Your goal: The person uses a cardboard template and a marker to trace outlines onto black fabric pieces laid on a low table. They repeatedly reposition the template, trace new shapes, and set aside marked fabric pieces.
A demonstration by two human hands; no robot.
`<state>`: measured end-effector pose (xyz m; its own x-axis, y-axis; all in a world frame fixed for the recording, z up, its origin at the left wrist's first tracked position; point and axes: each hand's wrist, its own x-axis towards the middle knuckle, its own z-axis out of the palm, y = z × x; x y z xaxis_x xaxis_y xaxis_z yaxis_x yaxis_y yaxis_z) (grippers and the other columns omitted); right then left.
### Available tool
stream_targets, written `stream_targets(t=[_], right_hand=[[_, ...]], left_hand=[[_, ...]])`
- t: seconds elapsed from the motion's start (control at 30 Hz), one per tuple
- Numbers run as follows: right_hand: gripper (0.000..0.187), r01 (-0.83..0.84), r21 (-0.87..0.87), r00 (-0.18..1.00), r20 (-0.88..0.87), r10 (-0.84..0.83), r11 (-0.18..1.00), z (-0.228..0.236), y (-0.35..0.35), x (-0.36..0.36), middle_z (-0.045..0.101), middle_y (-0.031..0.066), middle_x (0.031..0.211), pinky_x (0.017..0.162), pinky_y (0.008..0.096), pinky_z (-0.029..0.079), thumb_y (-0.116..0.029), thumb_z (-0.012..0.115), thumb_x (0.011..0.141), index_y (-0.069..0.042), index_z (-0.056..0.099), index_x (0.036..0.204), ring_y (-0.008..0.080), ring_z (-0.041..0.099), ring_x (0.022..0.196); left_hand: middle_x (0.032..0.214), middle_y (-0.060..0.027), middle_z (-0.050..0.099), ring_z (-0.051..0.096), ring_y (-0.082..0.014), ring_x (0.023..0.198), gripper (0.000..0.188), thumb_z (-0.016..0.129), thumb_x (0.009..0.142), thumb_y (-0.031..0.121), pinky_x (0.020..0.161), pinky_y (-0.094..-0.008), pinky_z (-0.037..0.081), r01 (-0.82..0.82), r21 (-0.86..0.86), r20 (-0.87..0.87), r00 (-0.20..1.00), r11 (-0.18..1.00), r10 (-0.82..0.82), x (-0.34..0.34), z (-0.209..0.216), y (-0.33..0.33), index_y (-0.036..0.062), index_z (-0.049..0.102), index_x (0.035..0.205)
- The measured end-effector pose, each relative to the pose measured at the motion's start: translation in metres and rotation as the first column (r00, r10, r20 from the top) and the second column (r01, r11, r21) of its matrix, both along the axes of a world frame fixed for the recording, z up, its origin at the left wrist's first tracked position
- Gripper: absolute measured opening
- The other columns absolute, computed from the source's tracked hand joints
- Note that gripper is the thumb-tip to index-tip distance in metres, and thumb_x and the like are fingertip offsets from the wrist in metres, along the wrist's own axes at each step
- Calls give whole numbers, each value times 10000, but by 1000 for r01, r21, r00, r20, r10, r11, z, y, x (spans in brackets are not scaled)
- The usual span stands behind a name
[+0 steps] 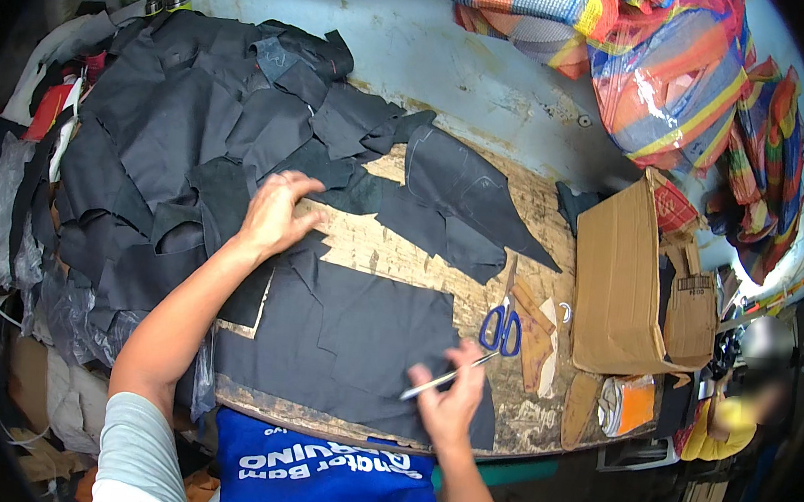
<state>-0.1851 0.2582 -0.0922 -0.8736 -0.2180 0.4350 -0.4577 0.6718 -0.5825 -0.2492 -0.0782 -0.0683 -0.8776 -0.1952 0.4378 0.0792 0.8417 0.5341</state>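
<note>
My left hand (280,211) is open above the table, its thumb and fingers apart with nothing between them. It is at the right edge of a heap of black leather-like pieces (187,102). My right hand (452,401) is closed round a slim silver pen (421,388), held over the right part of a flat black sheet (358,323). That sheet lies near the table's front edge. Beyond it, a black piece with pale drawn lines (455,175) lies flat. Blue-handled scissors (500,330) rest just beyond my right hand.
Brown pattern pieces (536,329) lie right of the scissors on the worn wooden table (364,248). A cardboard box (616,287) stands at the right end, with an orange-and-white packet (628,405) in front. Striped mesh bags (665,92) hang at the back right. Another person (733,423) is at far right.
</note>
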Motion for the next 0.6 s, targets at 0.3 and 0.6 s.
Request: stream_targets(t=[0.3,0.6], right_hand=[[659,-528,385,848,293,442,757,-18,-25,38,461,81,1381,974,678,203,-598,692,690,-134,603,1149,330,333,1325],[683,-466,292,883,206,421,835,-24,-28,29,502,80,1347,996,662,180,-596,712,667,-114,605,1137,311,354,1323]], left_hand=[[1258,-161,528,476,-323,1169,660,788,685,304,936,-479,402,-505,-376,148,795,777,588,-53,-18,-87,125,534,1267],[858,-138,691,660,-189,764,287,668,838,274,704,-331,500,-413,246,-81,893,877,443,-65,28,-140,44,676,1010]])
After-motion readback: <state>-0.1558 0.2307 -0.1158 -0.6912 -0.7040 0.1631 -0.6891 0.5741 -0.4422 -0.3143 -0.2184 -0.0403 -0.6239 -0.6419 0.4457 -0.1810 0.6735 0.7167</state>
